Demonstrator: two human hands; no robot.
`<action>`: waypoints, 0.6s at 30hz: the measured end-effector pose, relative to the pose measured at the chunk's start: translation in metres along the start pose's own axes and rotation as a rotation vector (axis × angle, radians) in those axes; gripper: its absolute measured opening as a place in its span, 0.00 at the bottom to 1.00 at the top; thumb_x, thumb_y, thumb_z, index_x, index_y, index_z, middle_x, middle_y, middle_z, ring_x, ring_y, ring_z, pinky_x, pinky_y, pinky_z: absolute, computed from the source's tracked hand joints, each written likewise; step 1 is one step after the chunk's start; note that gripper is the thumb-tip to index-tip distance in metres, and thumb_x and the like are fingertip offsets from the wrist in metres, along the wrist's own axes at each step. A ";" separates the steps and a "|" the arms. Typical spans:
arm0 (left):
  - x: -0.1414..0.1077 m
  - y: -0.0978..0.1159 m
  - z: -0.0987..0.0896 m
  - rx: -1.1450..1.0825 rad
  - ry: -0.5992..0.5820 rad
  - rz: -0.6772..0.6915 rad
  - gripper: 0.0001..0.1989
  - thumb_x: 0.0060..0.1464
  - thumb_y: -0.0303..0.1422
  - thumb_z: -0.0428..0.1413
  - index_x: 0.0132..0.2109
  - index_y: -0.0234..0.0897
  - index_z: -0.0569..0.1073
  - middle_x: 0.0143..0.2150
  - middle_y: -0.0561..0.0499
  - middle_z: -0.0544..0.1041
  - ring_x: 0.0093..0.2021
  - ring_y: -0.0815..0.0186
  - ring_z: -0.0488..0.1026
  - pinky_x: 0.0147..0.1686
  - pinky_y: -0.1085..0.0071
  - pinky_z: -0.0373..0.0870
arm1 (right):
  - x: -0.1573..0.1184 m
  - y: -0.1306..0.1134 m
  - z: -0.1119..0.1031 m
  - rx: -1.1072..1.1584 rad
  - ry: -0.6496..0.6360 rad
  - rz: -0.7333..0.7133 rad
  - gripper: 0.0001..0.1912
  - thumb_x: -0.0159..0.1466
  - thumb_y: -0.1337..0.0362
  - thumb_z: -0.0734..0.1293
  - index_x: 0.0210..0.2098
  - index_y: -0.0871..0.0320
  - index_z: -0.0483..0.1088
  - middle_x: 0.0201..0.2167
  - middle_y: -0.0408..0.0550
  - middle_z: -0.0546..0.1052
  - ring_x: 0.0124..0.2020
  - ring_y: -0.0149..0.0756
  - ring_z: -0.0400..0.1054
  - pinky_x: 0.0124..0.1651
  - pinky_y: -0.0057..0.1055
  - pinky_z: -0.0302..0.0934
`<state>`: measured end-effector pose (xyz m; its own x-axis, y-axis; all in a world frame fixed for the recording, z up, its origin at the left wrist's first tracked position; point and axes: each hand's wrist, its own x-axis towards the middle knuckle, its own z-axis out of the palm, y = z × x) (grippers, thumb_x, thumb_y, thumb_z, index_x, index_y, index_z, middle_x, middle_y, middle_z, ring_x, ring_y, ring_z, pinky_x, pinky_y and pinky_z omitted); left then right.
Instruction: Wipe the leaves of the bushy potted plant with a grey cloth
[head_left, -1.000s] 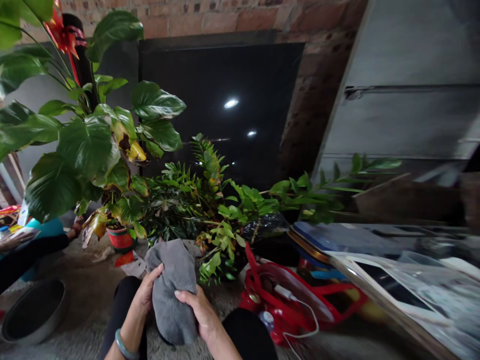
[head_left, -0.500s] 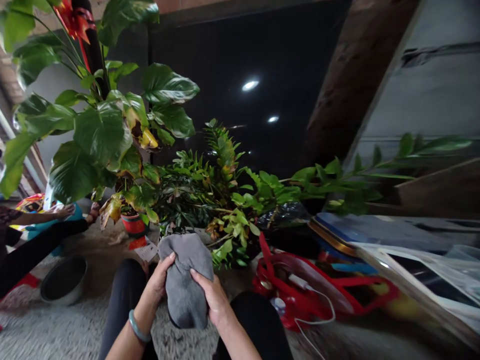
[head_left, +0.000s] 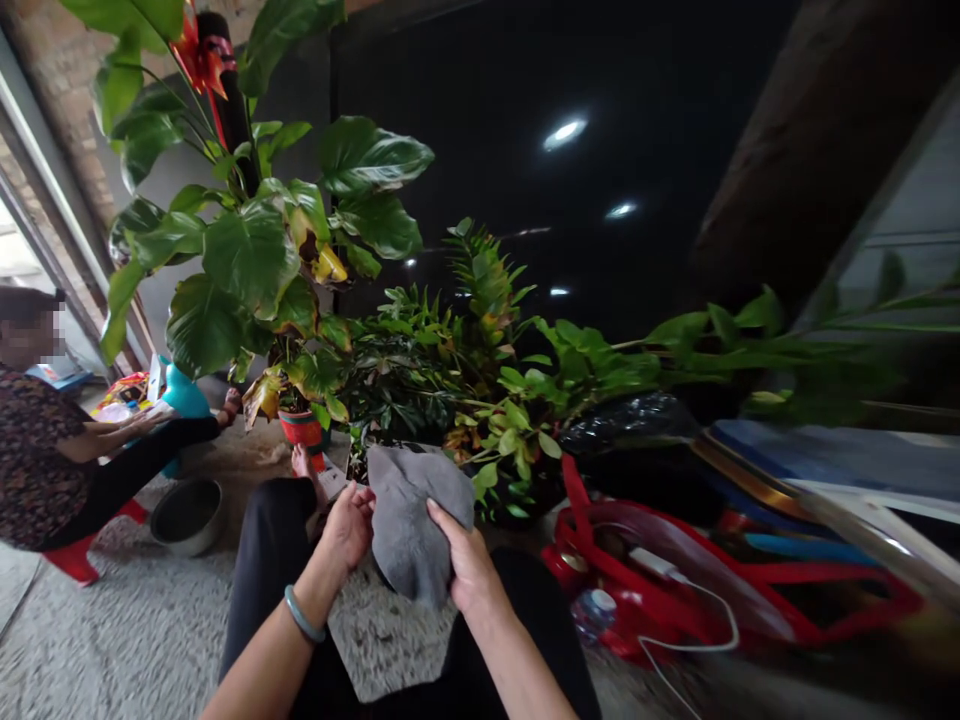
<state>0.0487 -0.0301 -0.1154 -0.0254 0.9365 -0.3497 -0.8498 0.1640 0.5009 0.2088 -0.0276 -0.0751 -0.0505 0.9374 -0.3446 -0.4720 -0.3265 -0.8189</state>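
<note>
A grey cloth (head_left: 415,520) hangs between both my hands above my lap. My left hand (head_left: 346,527), with a green bangle on its wrist, grips the cloth's left edge. My right hand (head_left: 469,565) pinches its right side. Just beyond the cloth stand several potted plants: a large-leaved one in a red pot (head_left: 304,429) and a bushy fern-like one (head_left: 420,370).
A red clear-sided bag (head_left: 660,580) with a white cable lies to my right. Another person (head_left: 52,450) sits at the left next to a metal bowl (head_left: 186,515) and a teal object (head_left: 184,398). A dark glossy panel (head_left: 570,150) rises behind the plants. Boards and flat items lie at far right.
The view has swung left, bringing the seated person into sight. My hands have kept hold of the grey cloth, which now hangs looser and flatter between them.
</note>
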 end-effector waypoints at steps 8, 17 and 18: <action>0.021 -0.019 -0.014 -0.022 0.146 -0.046 0.06 0.52 0.26 0.53 0.28 0.36 0.71 0.21 0.50 0.74 0.29 0.60 0.75 0.40 0.66 0.67 | 0.003 0.005 -0.008 -0.012 -0.017 0.030 0.25 0.42 0.56 0.78 0.36 0.62 0.77 0.31 0.51 0.83 0.38 0.50 0.77 0.42 0.39 0.70; 0.038 -0.023 -0.031 0.016 0.176 -0.150 0.06 0.52 0.27 0.55 0.39 0.35 0.72 0.25 0.51 0.77 0.26 0.62 0.75 0.34 0.68 0.67 | 0.014 -0.019 -0.004 -0.056 0.063 -0.036 0.23 0.39 0.57 0.78 0.33 0.62 0.78 0.28 0.51 0.82 0.36 0.52 0.77 0.39 0.40 0.71; 0.039 -0.019 -0.034 0.029 0.192 -0.154 0.06 0.52 0.27 0.56 0.40 0.35 0.72 0.24 0.52 0.77 0.24 0.64 0.74 0.31 0.69 0.66 | 0.017 -0.034 0.004 -0.007 0.093 -0.096 0.24 0.41 0.56 0.78 0.36 0.61 0.77 0.30 0.50 0.83 0.37 0.51 0.77 0.40 0.41 0.71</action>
<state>0.0461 -0.0073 -0.1657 0.0011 0.8240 -0.5666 -0.8362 0.3115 0.4513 0.2204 -0.0003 -0.0509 0.0766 0.9491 -0.3055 -0.4649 -0.2371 -0.8530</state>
